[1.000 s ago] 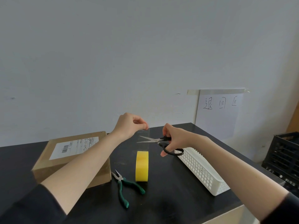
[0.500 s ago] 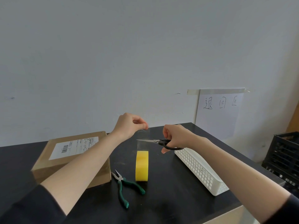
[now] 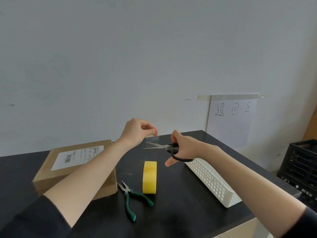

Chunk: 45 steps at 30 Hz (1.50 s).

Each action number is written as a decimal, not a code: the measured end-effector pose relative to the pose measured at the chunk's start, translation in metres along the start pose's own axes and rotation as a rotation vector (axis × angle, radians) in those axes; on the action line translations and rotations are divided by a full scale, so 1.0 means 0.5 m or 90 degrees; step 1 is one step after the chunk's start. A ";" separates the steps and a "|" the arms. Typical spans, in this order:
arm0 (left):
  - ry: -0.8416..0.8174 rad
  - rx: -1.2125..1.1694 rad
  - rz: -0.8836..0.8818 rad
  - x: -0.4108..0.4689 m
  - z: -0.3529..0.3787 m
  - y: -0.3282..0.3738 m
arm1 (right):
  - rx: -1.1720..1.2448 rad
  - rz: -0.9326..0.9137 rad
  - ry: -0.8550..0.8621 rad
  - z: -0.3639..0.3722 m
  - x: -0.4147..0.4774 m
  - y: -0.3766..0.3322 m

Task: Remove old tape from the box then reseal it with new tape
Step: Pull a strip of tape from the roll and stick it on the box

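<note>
Clear tape strip point(image 3: 152, 140) hangs from the left hand point(image 3: 137, 131). It is pinched between thumb and forefinger tip, and the remaining fingers are curled into the palm. The hand is raised above the black table point(image 3: 180, 186). The strip is nearly transparent, and its lower end cannot be traced against the dark surface.

Right hand point(image 3: 186, 146) grips the scissors point(image 3: 163, 146) by their black handles. The thumb goes through the upper loop and the fingers wrap the lower loop, with one fingertip showing below it. The blades are parted and point left at the hanging strip. Their tips overlap it in this view, but whether metal touches film cannot be told.

Tape roll point(image 3: 149, 176), yellow, stands on its edge on the table, directly below the two hands and apart from both.

Box point(image 3: 46, 172), brown cardboard, sits at the left of the table with its flaps closed. A white shipping label point(image 3: 78, 156) with a barcode is on its top face. The left forearm crosses in front of its right part.

Other items:
- Pliers point(image 3: 132, 198) with green handles lie flat between the box and the roll, with the nose pointing away.
- A white perforated basket point(image 3: 211, 182) lies on the right of the table.
- A black crate point(image 3: 301, 164) stands beyond the table's right edge.
- A paper sign point(image 3: 229, 121) with handwritten characters is taped to the wall.
</note>
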<state>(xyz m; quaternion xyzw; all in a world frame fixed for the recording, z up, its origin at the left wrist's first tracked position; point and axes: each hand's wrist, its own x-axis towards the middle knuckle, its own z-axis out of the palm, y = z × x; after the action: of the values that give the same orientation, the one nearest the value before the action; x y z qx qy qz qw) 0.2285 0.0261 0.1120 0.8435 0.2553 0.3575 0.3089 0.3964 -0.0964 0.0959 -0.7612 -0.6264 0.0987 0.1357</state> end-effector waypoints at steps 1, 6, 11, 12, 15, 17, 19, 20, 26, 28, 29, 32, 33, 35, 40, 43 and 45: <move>0.001 0.001 0.001 -0.001 0.000 0.000 | -0.007 0.000 -0.001 0.000 0.000 0.000; 0.014 0.003 -0.002 -0.001 0.000 -0.004 | -0.024 0.006 0.002 -0.001 -0.003 0.008; 0.035 -0.011 -0.006 -0.002 0.001 -0.007 | -0.044 0.003 0.002 -0.002 -0.004 0.003; 0.046 -0.020 -0.009 -0.002 0.001 -0.007 | -0.055 0.001 0.003 -0.002 -0.005 0.002; 0.139 -0.087 -0.023 0.003 -0.011 -0.002 | -0.125 -0.007 -0.009 0.007 -0.011 0.001; 0.159 -0.072 -0.004 0.009 -0.027 0.005 | -0.095 -0.005 -0.005 0.018 -0.014 0.006; 0.135 -0.053 0.016 0.010 -0.036 0.011 | -0.042 0.011 0.007 0.021 -0.012 0.013; 0.123 -0.051 0.019 0.008 -0.038 0.012 | -0.028 0.019 0.009 0.022 -0.010 0.016; 0.100 -0.030 0.012 -0.001 -0.040 -0.003 | 0.063 0.082 0.008 0.036 -0.004 0.041; 0.096 -0.027 0.012 -0.004 -0.040 -0.008 | 0.076 0.091 0.010 0.041 -0.006 0.046; 0.095 -0.025 0.011 -0.004 -0.040 -0.010 | 0.082 0.095 0.016 0.043 -0.006 0.048; 0.089 -0.025 0.005 -0.004 -0.039 -0.012 | 0.116 0.107 0.035 0.054 -0.010 0.052; 0.086 -0.029 0.003 -0.005 -0.038 -0.012 | 0.129 0.113 0.043 0.059 -0.011 0.052; 0.079 -0.036 -0.002 -0.010 -0.035 -0.011 | 0.138 0.125 0.067 0.070 -0.013 0.053; 0.070 -0.040 -0.001 -0.024 -0.030 -0.015 | 0.096 0.165 0.104 0.100 -0.023 0.051; 0.067 -0.049 -0.018 -0.031 -0.030 -0.022 | 0.086 0.186 0.124 0.124 -0.034 0.050; 0.062 -0.058 -0.030 -0.037 -0.031 -0.029 | 0.080 0.206 0.160 0.144 -0.038 0.053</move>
<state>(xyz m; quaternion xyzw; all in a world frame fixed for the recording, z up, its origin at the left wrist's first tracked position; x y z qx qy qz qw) 0.2025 0.0291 0.1023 0.8042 0.2730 0.4018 0.3424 0.3940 -0.1140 0.0188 -0.8484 -0.4666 0.0627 0.2421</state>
